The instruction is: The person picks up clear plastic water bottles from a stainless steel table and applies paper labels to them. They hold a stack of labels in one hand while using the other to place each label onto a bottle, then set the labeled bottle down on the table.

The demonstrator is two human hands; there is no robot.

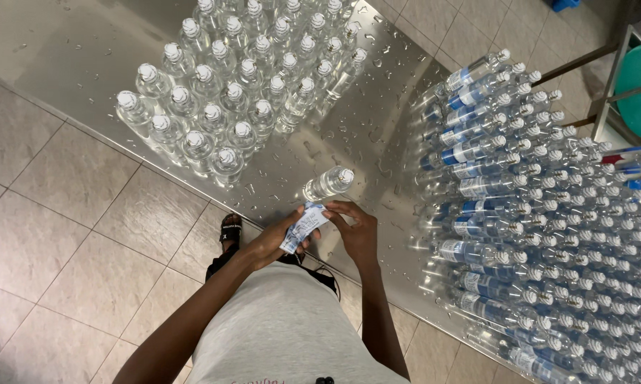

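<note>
So from the left: tiled floor [57, 213], then the wet steel worktop [363, 135] running across at a slant. Toward its far left corner there's a tight block of bare bottles [235, 85], all standing upright, capped, no wrap on any that I can see.

Middle of the shot, at the near edge of the worktop, one single bottle [329, 183] stands on its own, also bare, just beyond the fingers. The left hand [267, 242] is closed round the lower end of a small blue and white label [305, 226], and the right hand [357, 231] pinches the upper end with fingertips, so both hands are narrow and busy with that one strip, looks like it's being opened up or straightened. The label isn't touching the bottle yet as far as I can tell. A sandalled foot [230, 231] shows beneath the worktop edge.

Right side is a big stack of labelled bottles [519, 213] lying on their sides, caps pointing right, piled many rows deep.

My read on progress: the wrapped pile looks a good deal bigger than the bare block, so I'd say well past halfway, with that whole standing group plus the loner left to do
</note>
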